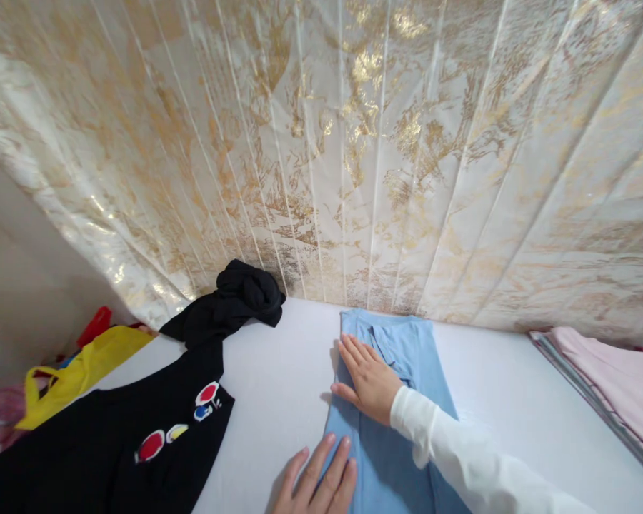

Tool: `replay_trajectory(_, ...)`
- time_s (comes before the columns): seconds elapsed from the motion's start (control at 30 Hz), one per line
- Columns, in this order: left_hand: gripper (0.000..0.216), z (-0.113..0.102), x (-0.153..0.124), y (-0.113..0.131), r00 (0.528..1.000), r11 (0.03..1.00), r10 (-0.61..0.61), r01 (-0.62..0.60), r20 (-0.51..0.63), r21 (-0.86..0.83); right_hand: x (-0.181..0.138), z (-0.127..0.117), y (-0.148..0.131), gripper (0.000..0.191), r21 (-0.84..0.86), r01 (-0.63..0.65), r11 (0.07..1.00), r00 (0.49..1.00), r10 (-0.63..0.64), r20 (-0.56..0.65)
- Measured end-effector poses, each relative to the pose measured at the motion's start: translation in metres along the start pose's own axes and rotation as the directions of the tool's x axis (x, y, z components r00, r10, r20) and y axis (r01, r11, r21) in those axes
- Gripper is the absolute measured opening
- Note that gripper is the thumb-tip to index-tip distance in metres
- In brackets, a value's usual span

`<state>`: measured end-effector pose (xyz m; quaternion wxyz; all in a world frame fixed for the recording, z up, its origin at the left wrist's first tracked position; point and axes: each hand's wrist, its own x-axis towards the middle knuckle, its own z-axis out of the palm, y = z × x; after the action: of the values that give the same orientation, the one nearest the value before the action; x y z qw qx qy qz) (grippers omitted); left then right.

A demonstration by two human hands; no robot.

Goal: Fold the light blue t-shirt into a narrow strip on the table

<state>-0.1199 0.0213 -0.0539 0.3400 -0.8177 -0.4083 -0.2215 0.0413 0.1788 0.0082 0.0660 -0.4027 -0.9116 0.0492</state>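
Note:
A light blue garment point(407, 343), folded into a long strip, lies on the white surface point(278, 385) against the gold-patterned wall covering. My right hand point(367, 382) rests flat on its left edge, fingers stretched out together, with a white sleeve on the arm. My left hand point(316, 478) lies flat at the bottom edge of the view, fingers spread, its fingertips on the garment's lower left edge.
A black garment point(155, 414) with red, yellow and blue patches lies to the left, its end bunched near the wall. A yellow bag point(80, 371) and red item sit beyond it. Folded pink cloth point(616, 385) lies at the right edge.

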Motion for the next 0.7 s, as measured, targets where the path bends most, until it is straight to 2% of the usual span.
replay_trajectory(0.07, 0.032, -0.008, 0.004, -0.003, 0.998, 1.000, 0.026, -0.026, 0.052, -0.001, -0.010, 0.005, -0.006, 0.078, 0.026, 0.018, 1.000, 0.999, -0.017, -0.032)
replay_trajectory(0.17, 0.043, -0.027, 0.013, -0.012, 0.951, 0.994, 0.098, -0.080, 0.292, -0.073, -0.005, 0.006, -0.002, 0.071, 0.037, -0.061, 0.997, 0.996, 0.063, -0.058)
replay_trajectory(0.23, 0.060, -0.038, 0.016, -0.018, 0.931, 0.981, 0.149, -0.096, 0.334, -0.169, -0.002, 0.001, 0.001, 0.068, 0.041, -0.084, 0.996, 0.995, 0.086, -0.058)
replay_trajectory(0.3, 0.069, -0.044, 0.017, -0.023, 0.930, 0.962, 0.160, -0.072, 0.332, -0.263, -0.013, -0.006, 0.001, 0.065, 0.048, -0.059, 0.997, 0.997, 0.061, -0.047)
replay_trajectory(0.37, 0.064, -0.046, 0.020, -0.024, 0.918, 0.948, 0.104, 0.026, 0.384, -0.318, -0.041, -0.014, -0.004, 0.064, 0.065, -0.006, 0.998, 0.999, 0.008, -0.031)
replay_trajectory(0.47, 0.056, -0.045, 0.031, -0.021, 0.873, 0.920, 0.033, 0.164, 0.487, -0.356, -0.101, -0.022, -0.011, 0.062, 0.149, 0.077, 0.986, 0.997, -0.078, -0.001)
replay_trajectory(0.6, 0.058, -0.036, 0.047, -0.010, 0.847, 0.896, 0.050, 0.196, 0.529, -0.398, -0.175, -0.022, -0.012, 0.060, 0.205, 0.018, 0.978, 0.999, -0.028, 0.043)
replay_trajectory(0.7, 0.063, -0.029, 0.051, -0.002, 0.851, 0.898, 0.013, 0.221, 0.525, -0.380, -0.205, -0.012, -0.010, 0.062, 0.193, -0.032, 0.981, 0.998, 0.021, 0.060)
